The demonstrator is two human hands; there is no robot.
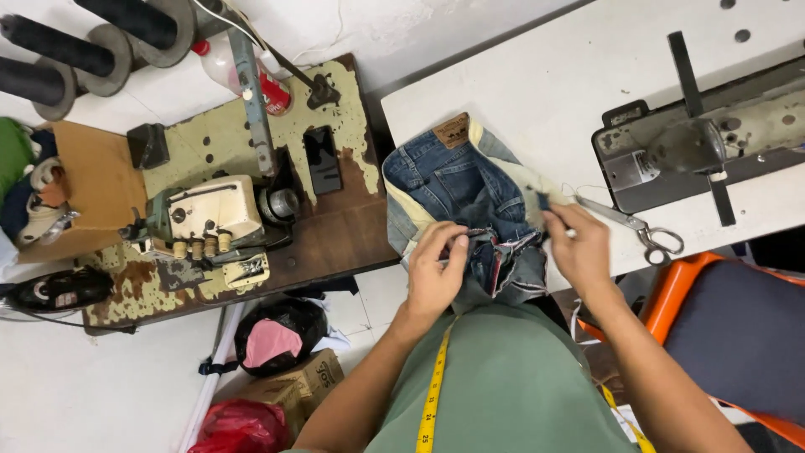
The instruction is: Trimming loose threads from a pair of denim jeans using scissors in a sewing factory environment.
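2 hands pinch the jeans (457, 189) at the white table's (537, 75) near edge: left hand (436, 273) fingers closed on a frayed fold, right hand (579, 247) nipping a small dark piece of denim. Scissors (637, 228) lie just beside the right hand; a careless reach could likely snag them or nick a finger.

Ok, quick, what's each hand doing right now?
Left hand: fingers closed on the frayed edge of the jeans.
Right hand: fingers pinched on a small dark piece at the jeans' edge; what it is cannot be told.
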